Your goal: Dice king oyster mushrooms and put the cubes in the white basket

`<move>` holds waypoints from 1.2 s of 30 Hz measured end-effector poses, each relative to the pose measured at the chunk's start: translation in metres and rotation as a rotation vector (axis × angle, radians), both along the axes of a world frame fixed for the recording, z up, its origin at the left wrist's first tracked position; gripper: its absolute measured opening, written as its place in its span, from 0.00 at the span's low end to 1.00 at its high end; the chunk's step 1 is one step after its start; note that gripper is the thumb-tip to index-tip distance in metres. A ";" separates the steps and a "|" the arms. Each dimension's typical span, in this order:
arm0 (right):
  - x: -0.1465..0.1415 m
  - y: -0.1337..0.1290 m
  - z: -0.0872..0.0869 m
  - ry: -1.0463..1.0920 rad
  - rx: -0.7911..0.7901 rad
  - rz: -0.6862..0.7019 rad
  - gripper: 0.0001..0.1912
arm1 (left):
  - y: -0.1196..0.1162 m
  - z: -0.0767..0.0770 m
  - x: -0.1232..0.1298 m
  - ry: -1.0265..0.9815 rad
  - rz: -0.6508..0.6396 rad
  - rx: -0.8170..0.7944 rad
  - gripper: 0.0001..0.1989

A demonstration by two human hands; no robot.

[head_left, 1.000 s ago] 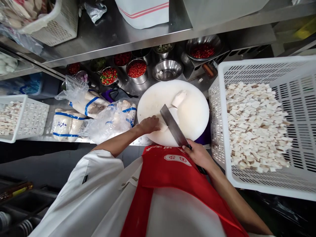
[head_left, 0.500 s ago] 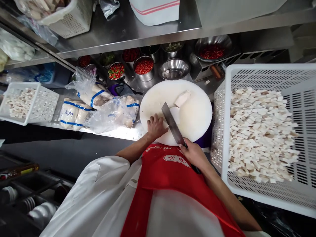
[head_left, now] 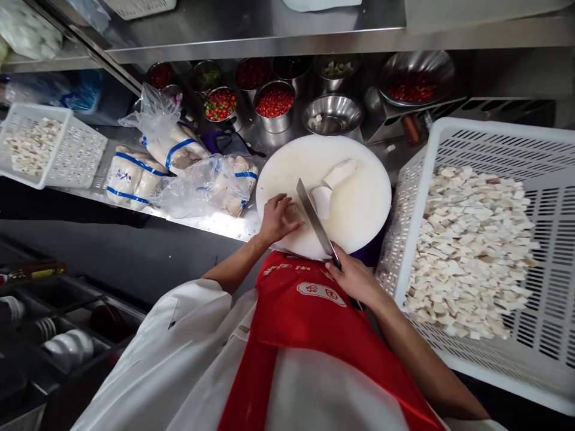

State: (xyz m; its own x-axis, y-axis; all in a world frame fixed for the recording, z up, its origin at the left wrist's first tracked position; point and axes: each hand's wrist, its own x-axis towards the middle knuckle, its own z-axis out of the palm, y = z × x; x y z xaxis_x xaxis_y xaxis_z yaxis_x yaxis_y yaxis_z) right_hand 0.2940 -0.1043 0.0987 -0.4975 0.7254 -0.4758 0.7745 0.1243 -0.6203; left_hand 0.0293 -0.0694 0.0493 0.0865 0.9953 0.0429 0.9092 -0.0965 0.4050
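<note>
On the round white cutting board (head_left: 359, 209) lie two thick pieces of king oyster mushroom, a longer piece (head_left: 340, 173) and a broad cut piece (head_left: 322, 202) beside the blade. My right hand (head_left: 353, 276) grips the dark handle of a kitchen knife (head_left: 316, 221), its wide blade slanting up and left over the board. My left hand (head_left: 275, 219) is over the board's left edge, left of the blade. Its thumb stands apart from the loosely bent fingers, and nothing shows between them.
To the right, a large white basket (head_left: 420, 197) holds many chopped mushroom pieces. Bagged mushrooms (head_left: 135, 178) and a small white basket (head_left: 76, 149) stand left. Behind the board are a steel bowl (head_left: 333, 115) and pots of chopped chillies (head_left: 275, 105), beneath a metal shelf (head_left: 269, 45).
My left hand has moved slightly left from the blade, its thumb and fingers spreading apart. The broad mushroom piece shows more fully beside the knife. The camera view has shifted.
</note>
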 end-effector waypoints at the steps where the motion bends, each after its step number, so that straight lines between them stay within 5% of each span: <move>1: 0.000 0.000 0.001 -0.020 -0.005 -0.002 0.28 | -0.004 -0.003 -0.004 -0.036 0.016 0.032 0.28; 8: -0.006 0.001 0.023 -0.159 0.057 0.059 0.19 | -0.002 -0.023 -0.018 -0.027 -0.382 -0.060 0.17; 22: -0.002 -0.005 0.066 -0.140 -0.068 0.112 0.23 | 0.007 -0.041 -0.022 -0.104 -0.420 -0.115 0.18; 25: -0.016 0.003 0.054 -0.225 -0.085 0.141 0.21 | 0.008 -0.042 -0.021 -0.135 -0.422 -0.103 0.18; 31: -0.040 0.007 0.002 -0.347 -0.028 0.140 0.19 | 0.007 -0.039 -0.024 -0.145 -0.435 -0.127 0.16; 36: -0.028 -0.002 0.013 -0.255 0.036 0.113 0.22 | 0.003 -0.040 -0.028 -0.184 -0.435 -0.099 0.15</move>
State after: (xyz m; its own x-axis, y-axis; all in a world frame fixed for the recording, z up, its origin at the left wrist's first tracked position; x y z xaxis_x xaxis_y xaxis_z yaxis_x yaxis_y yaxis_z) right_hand 0.2657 -0.1067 0.1115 -0.4439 0.6908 -0.5708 0.8849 0.2378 -0.4005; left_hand 0.0016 -0.0662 0.0095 0.4953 0.8687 0.0030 0.7057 -0.4044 0.5818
